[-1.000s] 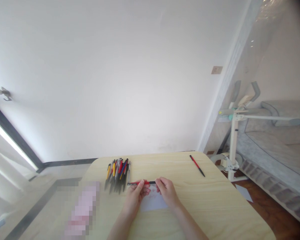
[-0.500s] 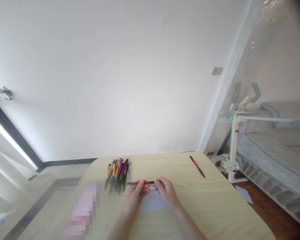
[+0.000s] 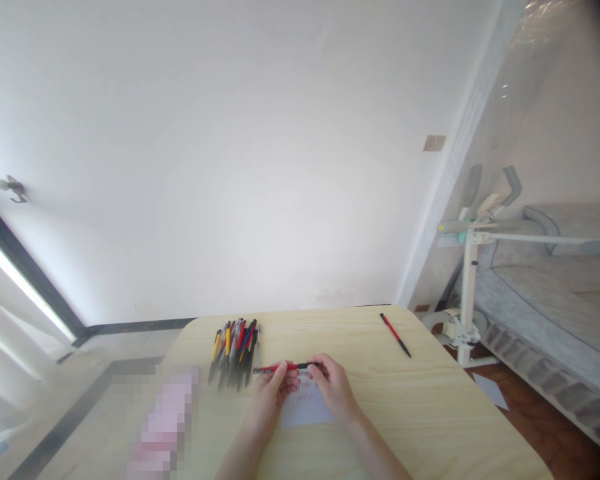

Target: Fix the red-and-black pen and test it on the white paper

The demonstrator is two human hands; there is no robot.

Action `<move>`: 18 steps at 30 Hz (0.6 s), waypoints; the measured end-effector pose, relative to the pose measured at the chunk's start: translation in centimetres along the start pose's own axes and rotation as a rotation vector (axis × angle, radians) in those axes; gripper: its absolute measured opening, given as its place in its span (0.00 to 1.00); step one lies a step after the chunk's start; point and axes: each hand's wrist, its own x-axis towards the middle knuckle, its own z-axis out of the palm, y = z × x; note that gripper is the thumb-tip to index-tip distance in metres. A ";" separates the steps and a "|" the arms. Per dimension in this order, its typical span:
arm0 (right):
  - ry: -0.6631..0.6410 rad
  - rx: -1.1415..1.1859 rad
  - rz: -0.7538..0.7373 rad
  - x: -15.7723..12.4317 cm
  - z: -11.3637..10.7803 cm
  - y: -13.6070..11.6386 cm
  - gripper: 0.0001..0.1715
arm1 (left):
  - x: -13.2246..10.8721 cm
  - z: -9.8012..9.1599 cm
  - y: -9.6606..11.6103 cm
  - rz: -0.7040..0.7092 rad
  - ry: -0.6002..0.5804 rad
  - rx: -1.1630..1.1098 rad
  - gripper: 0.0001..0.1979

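Both my hands hold one red and black pen [image 3: 291, 367] level above the table. My left hand [image 3: 271, 393] pinches its red barrel between thumb and fingers. At the other end, the fingers of my right hand [image 3: 333, 385] are closed on the black part. Beneath the hands lies a white slip of paper [image 3: 307, 408] with reddish writing, partly covered by them. To the left of the hands is a bunch of pens [image 3: 234, 350] in yellow, red, blue, black and clear.
Another red and black pen [image 3: 395, 335] lies alone at the right on the wooden table [image 3: 360, 333]. A white wall [image 3: 280, 167] rises behind the table. Exercise equipment [image 3: 469, 287] and a grey sofa [image 3: 555, 293] stand to the right, with a paper [image 3: 491, 391] on the floor.
My right fingers have shifted slightly on the black end of the pen, showing a little more of it. More writing shows on the slip. My left hand keeps its grip.
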 end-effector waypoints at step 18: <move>0.058 0.044 0.087 0.2 -0.2 -0.8 0.22 | -0.2 0.2 0.2 0.001 -0.011 0.009 0.15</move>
